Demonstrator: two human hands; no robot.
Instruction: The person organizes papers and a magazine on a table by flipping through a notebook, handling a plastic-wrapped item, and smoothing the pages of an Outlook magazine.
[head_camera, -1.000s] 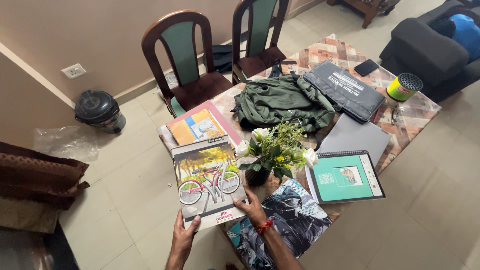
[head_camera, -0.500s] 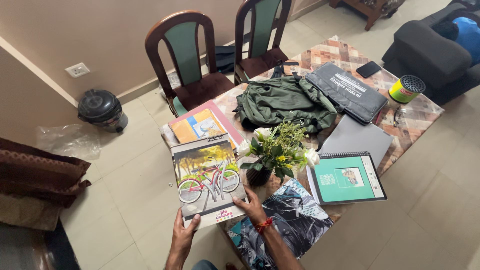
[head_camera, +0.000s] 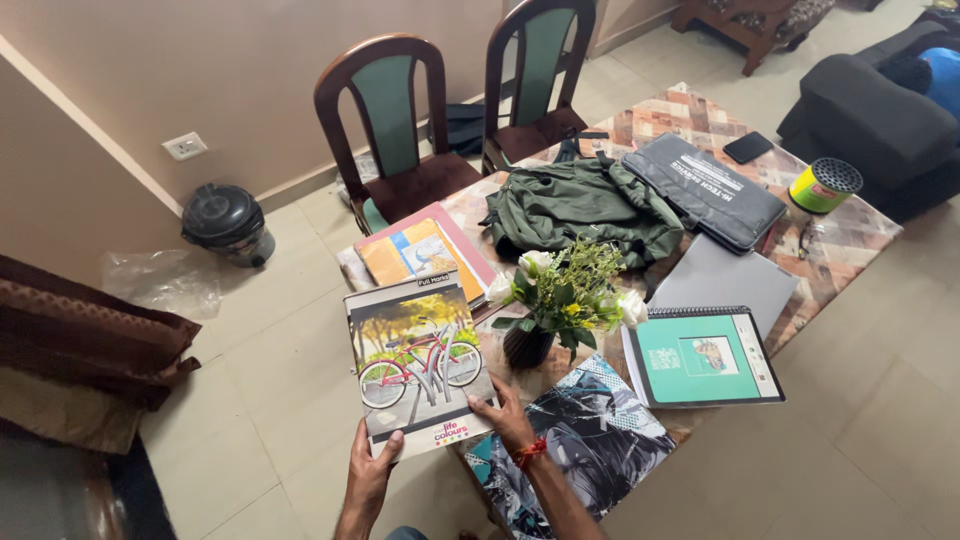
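Left hand: left hand pinches the near edge of the bicycle-cover book, grip closed.
Right hand: right hand clasps its near right corner.
Book: thin glossy softcover, probably light, bendy, slick; held over the worktop's near left edge.
Right: dark marbled folder.
Far: flower vase, teal spiral notebook, soft green backpack.

Both the left hand and the right hand grip the near edge of a bicycle-cover book. Beyond it a stack of books lies on the table. Just right of the right hand stands a flower vase, a spiral notebook further right, a backpack behind the vase.
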